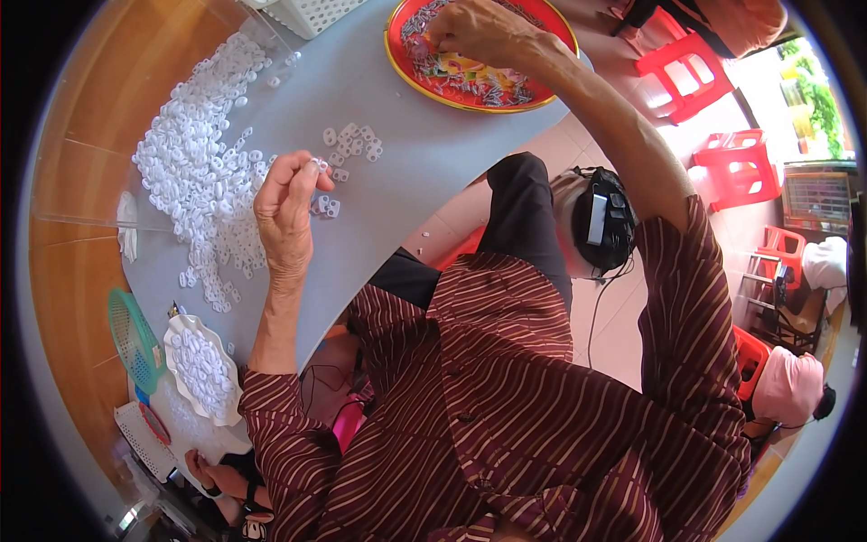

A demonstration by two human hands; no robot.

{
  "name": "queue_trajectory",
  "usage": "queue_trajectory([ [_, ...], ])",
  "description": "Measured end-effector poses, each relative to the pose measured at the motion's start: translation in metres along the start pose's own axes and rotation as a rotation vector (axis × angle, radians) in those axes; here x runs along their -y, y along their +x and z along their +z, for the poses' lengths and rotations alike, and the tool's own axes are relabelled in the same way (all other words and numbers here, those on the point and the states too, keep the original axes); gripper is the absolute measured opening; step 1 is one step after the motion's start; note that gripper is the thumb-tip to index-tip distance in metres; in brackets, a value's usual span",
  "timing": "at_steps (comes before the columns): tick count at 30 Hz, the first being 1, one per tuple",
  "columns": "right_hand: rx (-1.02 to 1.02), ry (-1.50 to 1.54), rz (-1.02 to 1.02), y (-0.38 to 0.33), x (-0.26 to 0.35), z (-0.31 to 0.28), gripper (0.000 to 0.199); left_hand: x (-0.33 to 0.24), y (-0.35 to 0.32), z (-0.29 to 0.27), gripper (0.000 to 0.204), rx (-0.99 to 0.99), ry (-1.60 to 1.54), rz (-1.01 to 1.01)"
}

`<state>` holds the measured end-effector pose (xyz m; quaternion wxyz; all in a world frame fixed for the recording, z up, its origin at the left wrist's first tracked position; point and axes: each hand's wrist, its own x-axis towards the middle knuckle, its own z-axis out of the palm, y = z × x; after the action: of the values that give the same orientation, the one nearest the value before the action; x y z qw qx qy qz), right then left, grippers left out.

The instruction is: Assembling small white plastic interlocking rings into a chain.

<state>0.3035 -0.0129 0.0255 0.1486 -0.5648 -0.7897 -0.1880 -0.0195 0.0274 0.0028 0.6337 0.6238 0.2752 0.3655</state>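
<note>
Two hands busy | left hand (287, 203) pinches a white ring (319, 164), pile (203, 172) at its 9 o'clock | right hand (474, 32) picks in red tray (542, 95) at 1 o'clock, grip unclear | risk: ring likely slips from fingertips, sleeve scatters rings.

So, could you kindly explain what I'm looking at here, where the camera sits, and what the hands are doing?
This is one picture from a wide fisheye camera worn on a person's head, looking down, so straight edges bend near the rim. No machine is involved: two bare hands work at a grey table. The left hand pinches a small white plastic piece above a large heap of white pieces. The right hand reaches into a round red tray holding small metal parts. A white scalloped dish of more pieces sits at lower left, and red stools stand on the floor.
</note>
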Motion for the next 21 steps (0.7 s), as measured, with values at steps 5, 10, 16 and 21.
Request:
queue_trajectory([
  [5, 0.345, 0.077, 0.227, 0.023, 0.005, 0.004, 0.013, 0.002, 0.000, -0.002, 0.015, -0.006, 0.003, -0.019],
  [10, 0.345, 0.138, 0.319, 0.024, 0.014, -0.025, 0.016, 0.004, -0.001, -0.007, 0.013, 0.022, -0.024, -0.049],
  [16, -0.154, 0.661, 0.344, 0.006, 0.052, -0.037, 0.017, 0.000, -0.002, -0.005, 0.014, 0.000, -0.002, -0.047],
  [21, 0.039, 1.141, 0.590, 0.014, 0.115, -0.026, 0.014, -0.002, -0.005, 0.000, 0.015, -0.049, 0.009, -0.074],
])
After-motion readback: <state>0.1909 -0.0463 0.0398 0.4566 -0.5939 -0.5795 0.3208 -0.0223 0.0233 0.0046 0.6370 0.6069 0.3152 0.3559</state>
